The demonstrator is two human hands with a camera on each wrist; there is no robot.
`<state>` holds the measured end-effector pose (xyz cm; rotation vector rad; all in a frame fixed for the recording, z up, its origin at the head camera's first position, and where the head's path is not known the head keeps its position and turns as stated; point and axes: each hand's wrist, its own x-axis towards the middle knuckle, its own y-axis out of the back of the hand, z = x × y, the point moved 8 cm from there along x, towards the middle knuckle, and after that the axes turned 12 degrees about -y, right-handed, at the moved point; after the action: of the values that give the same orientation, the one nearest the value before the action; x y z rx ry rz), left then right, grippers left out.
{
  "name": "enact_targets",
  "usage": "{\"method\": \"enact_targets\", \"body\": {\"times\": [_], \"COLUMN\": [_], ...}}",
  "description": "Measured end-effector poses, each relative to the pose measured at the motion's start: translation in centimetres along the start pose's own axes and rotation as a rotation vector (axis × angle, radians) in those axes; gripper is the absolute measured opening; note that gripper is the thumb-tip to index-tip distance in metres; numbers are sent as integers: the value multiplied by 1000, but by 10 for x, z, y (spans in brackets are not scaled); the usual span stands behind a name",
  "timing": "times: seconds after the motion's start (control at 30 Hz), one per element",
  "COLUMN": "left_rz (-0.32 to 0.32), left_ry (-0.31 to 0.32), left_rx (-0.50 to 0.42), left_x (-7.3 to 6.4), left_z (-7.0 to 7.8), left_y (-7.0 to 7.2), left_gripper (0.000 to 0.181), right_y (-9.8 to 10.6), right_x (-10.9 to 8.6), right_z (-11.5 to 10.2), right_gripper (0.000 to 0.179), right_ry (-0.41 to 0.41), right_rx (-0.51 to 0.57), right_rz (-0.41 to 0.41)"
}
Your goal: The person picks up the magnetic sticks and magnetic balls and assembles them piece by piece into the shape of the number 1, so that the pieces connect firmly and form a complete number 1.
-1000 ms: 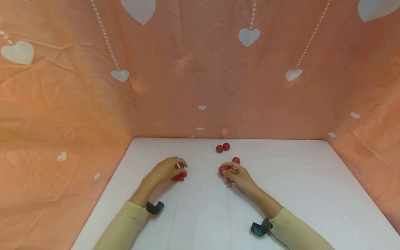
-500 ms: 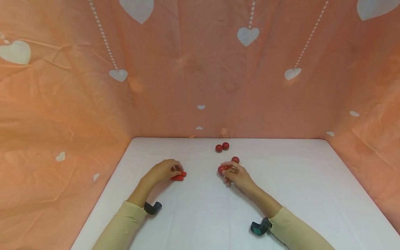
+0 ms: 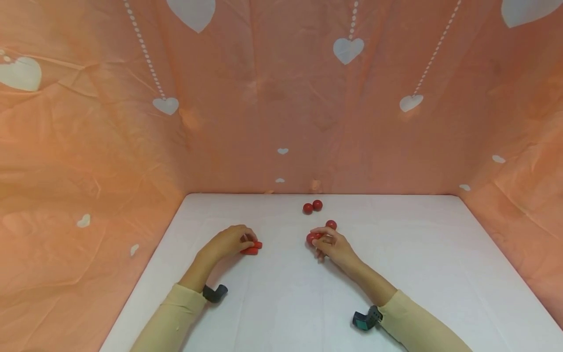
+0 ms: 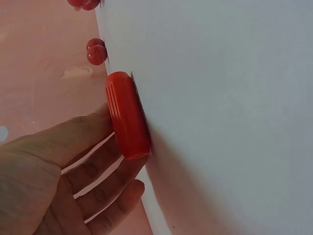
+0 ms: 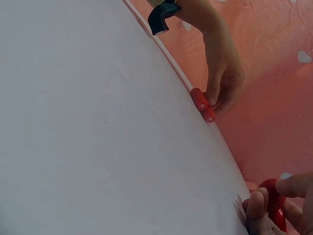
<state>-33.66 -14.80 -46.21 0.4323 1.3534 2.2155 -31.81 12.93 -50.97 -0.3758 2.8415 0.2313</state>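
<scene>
Two short red cylinders lie side by side on the white table. My left hand [image 3: 229,240] pinches the farther cylinder [image 3: 258,245] between thumb and fingers. In the left wrist view, the nearer cylinder [image 4: 127,115], with grooves along its side, covers the thumb tip and the other cylinder. My right hand [image 3: 335,248] holds a glossy red ball [image 3: 310,239] between thumb and fingers. More red shows between those fingers, seen also as a red piece [image 5: 278,219] in the right wrist view, partly covered. Just behind the right hand sits another red ball [image 3: 331,224].
Two red balls [image 3: 308,209] touch each other near the back edge of the white table [image 3: 281,303]. An orange cloth [image 3: 264,98] printed with pale hearts rises behind and at both sides. Dark wrist cameras [image 3: 215,294] sit on both wrists.
My left hand has lowered slightly and its fingers have closed onto the farther cylinder. The right hand keeps its place and its hold.
</scene>
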Motion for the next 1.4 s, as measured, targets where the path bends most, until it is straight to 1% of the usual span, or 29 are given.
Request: {"method": "enact_targets", "body": {"times": [0.2,0.47,0.77,0.87,1.07,1.2,1.3,1.4], "left_rz": [-4,27,29,28,38,53,53,35], "left_ry": [14,-1,4,1,-27,-49,-60,-54], "left_rx": [8,44,75,88,60,63,46,15], "left_x": [1,4,6,6,7,8,9,9], "left_z": [-1,-3,2,5,18,25,29,34], "left_y": [-3,-4,-2,-1,-2,-3,-6,-10], "left_gripper": [11,10,11,12,12,10,10,13], "right_y": [-1,0,-1,-1,-1,0,0,0], "right_x": [1,2,1,1,0,0,0,0], "right_z": [1,1,0,-1,-1,-1,0,0], "right_gripper": [37,34,35,35,35,35,36,37], "right_ry": [5,9,8,8,7,3,1,-3], "right_rx": [-1,-8,-7,-7,-13,-17,-16,-13], "right_rz": [-11,-7,-11,-7,-9,-8,-8,-9]}}
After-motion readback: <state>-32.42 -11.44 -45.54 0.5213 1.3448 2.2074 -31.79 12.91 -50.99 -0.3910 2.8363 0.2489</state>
